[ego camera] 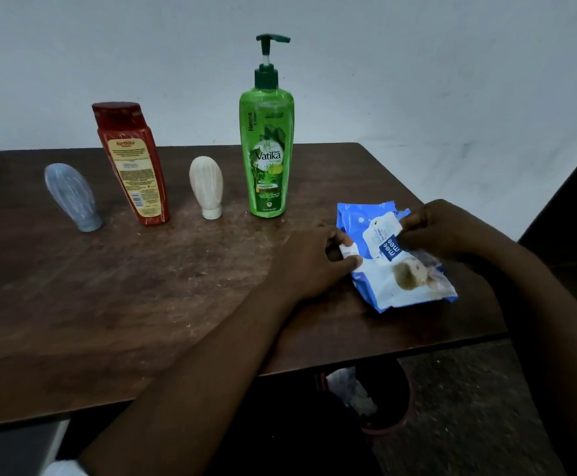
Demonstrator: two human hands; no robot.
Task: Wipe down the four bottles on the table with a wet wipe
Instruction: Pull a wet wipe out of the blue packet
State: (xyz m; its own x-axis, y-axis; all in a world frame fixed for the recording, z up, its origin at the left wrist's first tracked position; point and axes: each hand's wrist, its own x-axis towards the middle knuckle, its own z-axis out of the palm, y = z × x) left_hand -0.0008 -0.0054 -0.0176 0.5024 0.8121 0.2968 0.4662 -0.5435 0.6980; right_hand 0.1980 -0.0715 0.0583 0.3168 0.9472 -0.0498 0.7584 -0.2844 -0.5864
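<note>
A row of bottles stands along the far half of the brown table [115, 297]: a grey-blue squeeze bottle [72, 197] on its cap at the left, a red shampoo bottle [132, 163], a small cream squeeze bottle [207, 187] on its cap, and a tall green pump bottle [267, 146]. A blue and white wet wipe pack [400, 276] lies at the right. My left hand [311, 262] presses on the pack's left edge, pinching something white. My right hand [445, 231] pinches the pack's peel-back flap [383, 235], lifted up.
A pale wall rises right behind the table. Below the table's near right edge sits a dark red bin [380, 396] with crumpled white material inside. The floor at the right is dark and speckled.
</note>
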